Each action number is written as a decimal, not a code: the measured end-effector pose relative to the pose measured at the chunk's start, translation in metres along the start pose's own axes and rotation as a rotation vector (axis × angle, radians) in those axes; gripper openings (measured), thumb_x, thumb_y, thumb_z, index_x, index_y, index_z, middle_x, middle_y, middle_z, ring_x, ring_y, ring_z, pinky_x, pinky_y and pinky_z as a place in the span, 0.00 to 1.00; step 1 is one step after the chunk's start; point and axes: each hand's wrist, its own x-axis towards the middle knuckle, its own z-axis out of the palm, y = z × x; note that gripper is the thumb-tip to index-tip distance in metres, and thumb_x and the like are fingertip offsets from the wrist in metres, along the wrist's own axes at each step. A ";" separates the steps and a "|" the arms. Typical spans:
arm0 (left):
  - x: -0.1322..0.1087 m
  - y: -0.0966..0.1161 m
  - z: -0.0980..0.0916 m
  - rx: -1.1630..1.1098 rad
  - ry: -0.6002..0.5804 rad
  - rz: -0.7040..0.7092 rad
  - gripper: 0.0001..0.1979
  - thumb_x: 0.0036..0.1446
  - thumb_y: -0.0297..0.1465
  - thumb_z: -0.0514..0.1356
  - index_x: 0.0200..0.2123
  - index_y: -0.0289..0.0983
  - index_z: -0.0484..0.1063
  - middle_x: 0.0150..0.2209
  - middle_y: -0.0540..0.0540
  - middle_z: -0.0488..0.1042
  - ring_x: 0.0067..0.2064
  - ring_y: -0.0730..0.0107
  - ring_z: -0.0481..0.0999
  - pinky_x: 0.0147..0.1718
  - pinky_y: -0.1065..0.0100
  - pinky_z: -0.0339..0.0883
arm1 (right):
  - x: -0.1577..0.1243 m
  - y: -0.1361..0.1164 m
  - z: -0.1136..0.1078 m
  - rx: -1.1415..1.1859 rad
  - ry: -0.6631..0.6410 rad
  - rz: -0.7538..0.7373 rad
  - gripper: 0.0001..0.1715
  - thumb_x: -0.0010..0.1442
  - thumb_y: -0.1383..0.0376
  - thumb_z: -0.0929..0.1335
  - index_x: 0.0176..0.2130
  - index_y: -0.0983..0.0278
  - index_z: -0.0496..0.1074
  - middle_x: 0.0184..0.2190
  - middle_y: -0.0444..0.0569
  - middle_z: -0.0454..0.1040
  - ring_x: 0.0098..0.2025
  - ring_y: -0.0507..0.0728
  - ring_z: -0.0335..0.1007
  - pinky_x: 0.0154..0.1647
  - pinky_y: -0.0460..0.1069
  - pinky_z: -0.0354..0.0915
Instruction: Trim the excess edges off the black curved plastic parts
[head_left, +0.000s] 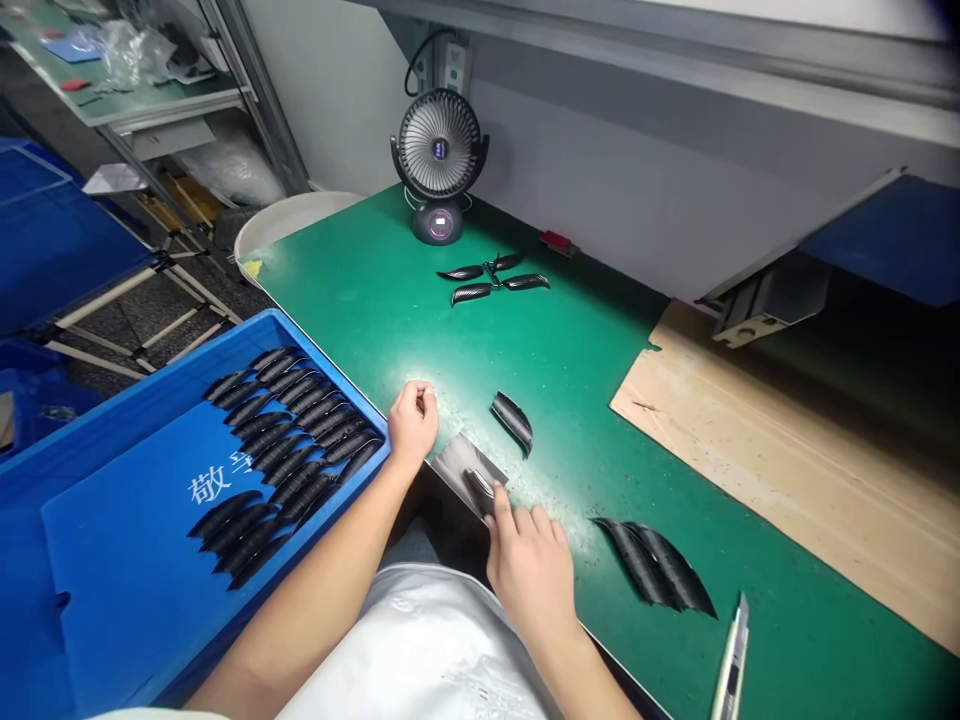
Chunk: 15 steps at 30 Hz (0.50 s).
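Along the near edge of the green worktop (420,250), the right hand (529,565) grips a small curved black piece (480,490) on a grey metal plate (457,465). The left hand (412,420) is curled closed beside a blue tray (225,390) holding rows of matching black pieces (296,430). Loose black pieces (656,565) lie to the right, near a utility knife (731,665).
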 end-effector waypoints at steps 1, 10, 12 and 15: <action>0.000 0.000 0.000 -0.003 0.003 0.001 0.08 0.63 0.33 0.52 0.36 0.39 0.70 0.32 0.47 0.74 0.33 0.66 0.73 0.34 0.68 0.65 | -0.001 -0.004 0.002 -0.012 0.013 0.005 0.26 0.63 0.72 0.62 0.60 0.71 0.64 0.30 0.55 0.71 0.37 0.64 0.62 0.36 0.56 0.53; -0.001 0.000 0.000 -0.034 0.008 0.003 0.08 0.63 0.34 0.52 0.36 0.39 0.70 0.31 0.47 0.73 0.32 0.67 0.73 0.34 0.68 0.65 | 0.001 -0.013 0.009 -0.037 0.035 0.012 0.30 0.58 0.77 0.62 0.60 0.70 0.63 0.31 0.54 0.71 0.37 0.65 0.61 0.36 0.57 0.52; -0.001 0.001 0.000 -0.041 0.013 0.003 0.08 0.63 0.33 0.52 0.36 0.39 0.70 0.31 0.47 0.74 0.32 0.67 0.73 0.34 0.68 0.65 | 0.001 -0.012 0.008 -0.005 0.027 0.020 0.28 0.61 0.75 0.62 0.60 0.71 0.63 0.33 0.55 0.72 0.38 0.65 0.63 0.37 0.57 0.52; 0.000 0.001 0.000 -0.042 0.013 0.005 0.08 0.63 0.33 0.52 0.35 0.38 0.70 0.31 0.47 0.73 0.31 0.68 0.72 0.33 0.69 0.65 | -0.001 -0.006 0.004 0.041 0.007 0.058 0.22 0.67 0.68 0.61 0.59 0.69 0.64 0.31 0.54 0.74 0.36 0.63 0.64 0.36 0.55 0.51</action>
